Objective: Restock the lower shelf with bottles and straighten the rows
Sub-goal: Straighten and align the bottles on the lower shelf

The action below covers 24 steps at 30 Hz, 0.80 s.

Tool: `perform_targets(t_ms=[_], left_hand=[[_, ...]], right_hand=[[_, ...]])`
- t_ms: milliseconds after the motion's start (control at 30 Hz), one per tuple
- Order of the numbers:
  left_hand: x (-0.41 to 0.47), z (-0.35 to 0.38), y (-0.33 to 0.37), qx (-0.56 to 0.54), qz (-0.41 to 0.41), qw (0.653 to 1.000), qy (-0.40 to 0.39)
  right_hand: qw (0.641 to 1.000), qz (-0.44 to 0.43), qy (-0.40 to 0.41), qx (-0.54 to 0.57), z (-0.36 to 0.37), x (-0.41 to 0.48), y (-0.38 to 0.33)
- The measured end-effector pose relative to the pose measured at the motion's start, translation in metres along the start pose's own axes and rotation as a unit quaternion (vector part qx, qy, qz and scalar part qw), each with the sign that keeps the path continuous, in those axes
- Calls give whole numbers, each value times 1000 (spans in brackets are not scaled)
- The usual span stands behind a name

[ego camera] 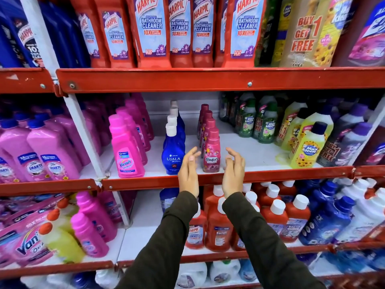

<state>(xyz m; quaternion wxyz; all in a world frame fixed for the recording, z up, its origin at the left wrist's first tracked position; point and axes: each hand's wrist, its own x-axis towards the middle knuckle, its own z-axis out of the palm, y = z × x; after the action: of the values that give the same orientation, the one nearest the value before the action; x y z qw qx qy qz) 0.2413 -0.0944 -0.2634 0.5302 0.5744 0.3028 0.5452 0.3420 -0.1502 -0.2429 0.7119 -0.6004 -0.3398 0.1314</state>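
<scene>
Both hands are raised, palms facing each other, fingers loosely spread and empty: left hand [188, 171] and right hand [233, 172] flank the front pink Comfort bottle [211, 152], not touching it. It heads its row on the white shelf [250, 149], beside the blue Ujala bottles [173, 151].

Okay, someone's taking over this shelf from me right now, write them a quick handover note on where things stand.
Left hand: open, empty, just left of the front Comfort bottle.
Right hand: open, empty, just right of it. Neither hand grips it.
Middle shelf: Vanish row, Ujala row and Comfort row each stand in single file with bare shelf between them and a wide gap up to the Max Kleen bottles.
Done: these three rows look straight.
Left: fill the gaps; no spare stock in view. On the shelf below, the pink and yellow bottles lean and need straightening.
</scene>
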Motion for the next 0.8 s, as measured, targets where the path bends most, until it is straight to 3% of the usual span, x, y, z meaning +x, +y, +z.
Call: perform_targets(t_ms=[67, 167, 267, 400, 500, 600, 800], left_hand=[[-9, -11, 1, 38, 77, 995, 56], [-7, -31, 5, 88, 170, 967, 166], [3, -50, 8, 88, 150, 959, 222], [18, -67, 13, 47, -34, 992, 111], [40, -82, -9, -2, -144, 989, 39], [48, -84, -21, -14, -158, 987, 0], [41, -77, 4, -13, -114, 993, 1]], right_hand=[[999, -42, 15, -3, 7, -8, 2], [997, -68, -27, 18, 26, -19, 0], [991, 4, -122, 54, 51, -28, -4], [965, 127, -210, 89, 80, -35, -10], [955, 160, -225, 105, 91, -35, -13], [955, 158, -228, 105, 93, -33, -14], [953, 157, -242, 89, 92, -31, -14]])
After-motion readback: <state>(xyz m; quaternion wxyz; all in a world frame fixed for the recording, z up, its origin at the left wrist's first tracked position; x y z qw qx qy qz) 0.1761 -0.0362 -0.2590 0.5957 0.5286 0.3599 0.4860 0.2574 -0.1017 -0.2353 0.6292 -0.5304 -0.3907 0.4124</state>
